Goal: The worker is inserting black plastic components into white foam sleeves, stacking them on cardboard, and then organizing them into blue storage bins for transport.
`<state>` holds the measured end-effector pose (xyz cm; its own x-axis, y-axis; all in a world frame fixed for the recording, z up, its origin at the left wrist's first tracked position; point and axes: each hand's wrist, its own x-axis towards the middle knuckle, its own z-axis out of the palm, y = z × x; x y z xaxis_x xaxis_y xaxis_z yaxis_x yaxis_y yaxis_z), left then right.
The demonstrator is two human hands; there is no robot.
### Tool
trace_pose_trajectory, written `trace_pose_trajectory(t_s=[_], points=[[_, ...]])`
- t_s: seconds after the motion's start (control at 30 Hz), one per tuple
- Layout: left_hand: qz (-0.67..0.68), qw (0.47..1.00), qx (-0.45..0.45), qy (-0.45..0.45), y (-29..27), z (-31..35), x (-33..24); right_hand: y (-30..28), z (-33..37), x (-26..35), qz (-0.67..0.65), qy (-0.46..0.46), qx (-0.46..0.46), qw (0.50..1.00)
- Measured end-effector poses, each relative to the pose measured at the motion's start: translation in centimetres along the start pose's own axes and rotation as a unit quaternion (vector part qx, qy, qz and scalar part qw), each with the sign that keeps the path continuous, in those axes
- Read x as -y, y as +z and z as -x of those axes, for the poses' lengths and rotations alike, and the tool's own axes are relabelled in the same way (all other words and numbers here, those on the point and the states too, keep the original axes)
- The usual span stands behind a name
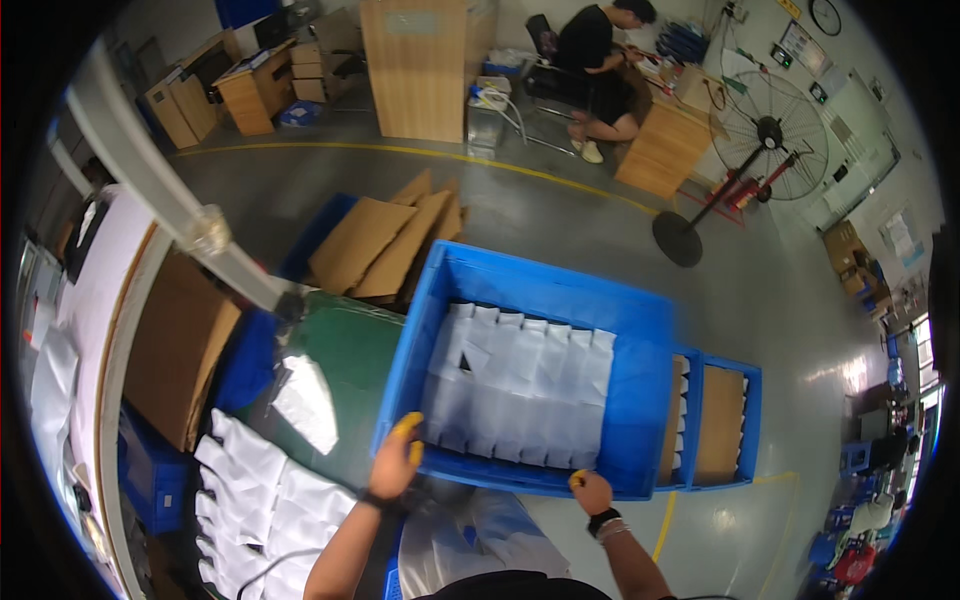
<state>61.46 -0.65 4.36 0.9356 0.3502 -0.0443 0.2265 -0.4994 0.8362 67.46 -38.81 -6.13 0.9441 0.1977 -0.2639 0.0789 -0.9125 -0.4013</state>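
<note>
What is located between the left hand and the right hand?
The near wall of the blue bin lies between the left hand and the right hand, with white pieces inside beyond it; the head view shows this.

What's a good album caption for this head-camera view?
Left-hand fingers and right-hand fingers, tipped in yellow, hold a blue crate of overlapping white pieces.

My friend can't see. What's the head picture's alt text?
A person's left hand and right hand grip a blue bin with rows of white pieces inside. Two more blue bins are to its right, and a floor fan stands farther away.
</note>
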Motion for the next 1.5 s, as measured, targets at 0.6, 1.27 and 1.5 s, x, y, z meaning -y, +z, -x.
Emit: trace_pose_trajectory(t_s=[0.6, 1.27, 1.5], points=[[-0.170, 0.842, 0.200, -0.472, 20.4, -9.2, 29.0, 0.2, -0.5, 1.1, 0.023, 0.046, -0.134, 0.990], [-0.270, 0.739, -0.015, -0.617, 24.7, -6.8, 28.3, 0.2, -1.0, 2.3, 0.003, 0.061, -0.107, 0.992], [-0.149, 0.745, 0.000, -0.650, 23.1, -8.3, 24.9, -0.2, -0.6, 1.9, -0.004, 0.075, -0.072, 0.995]])
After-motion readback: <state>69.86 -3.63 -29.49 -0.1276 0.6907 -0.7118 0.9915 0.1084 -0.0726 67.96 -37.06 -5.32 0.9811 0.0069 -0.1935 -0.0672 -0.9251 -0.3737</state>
